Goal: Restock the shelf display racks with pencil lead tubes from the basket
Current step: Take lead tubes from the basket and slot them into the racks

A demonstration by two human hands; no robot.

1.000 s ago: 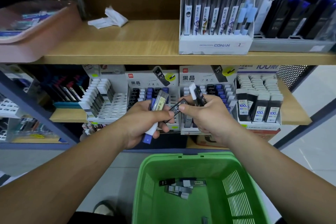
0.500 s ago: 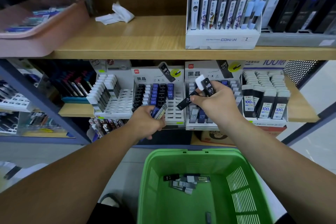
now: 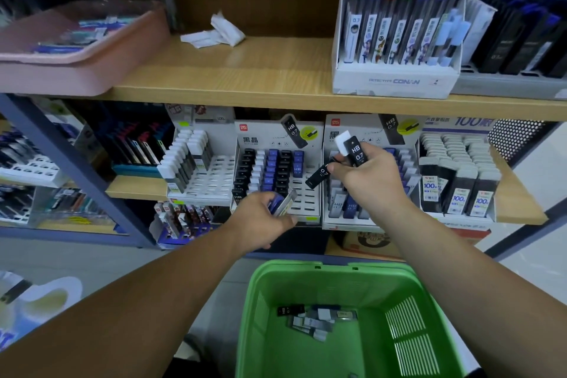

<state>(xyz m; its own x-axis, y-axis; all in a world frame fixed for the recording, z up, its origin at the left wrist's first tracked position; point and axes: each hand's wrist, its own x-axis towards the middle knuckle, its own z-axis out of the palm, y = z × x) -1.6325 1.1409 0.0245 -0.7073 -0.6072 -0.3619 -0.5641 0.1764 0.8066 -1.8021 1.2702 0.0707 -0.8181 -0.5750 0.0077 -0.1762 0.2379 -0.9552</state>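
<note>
My right hand (image 3: 372, 181) grips black pencil lead tubes (image 3: 352, 150) marked HB 0.7 in front of the right white display rack (image 3: 334, 215); one black tube (image 3: 319, 176) sticks out to the left from its fingers. My left hand (image 3: 260, 221) holds a blue tube and a clear tube (image 3: 280, 202) low in front of the middle display rack (image 3: 303, 199), which has black and blue tubes in its upper slots. The green basket (image 3: 306, 273) below holds several more lead tubes (image 3: 316, 319) on its floor.
A half-filled white rack (image 3: 211, 184) stands left of the middle one, and a rack of "100" lead boxes (image 3: 457, 187) stands right. On the upper shelf are a pen display box (image 3: 395, 80), a pink tray (image 3: 76, 61) and crumpled paper (image 3: 221, 32).
Both hands have separated and moved up toward the racks: the right hand rose to the right rack with its black tubes, the left hand moved to the foot of the middle rack.
</note>
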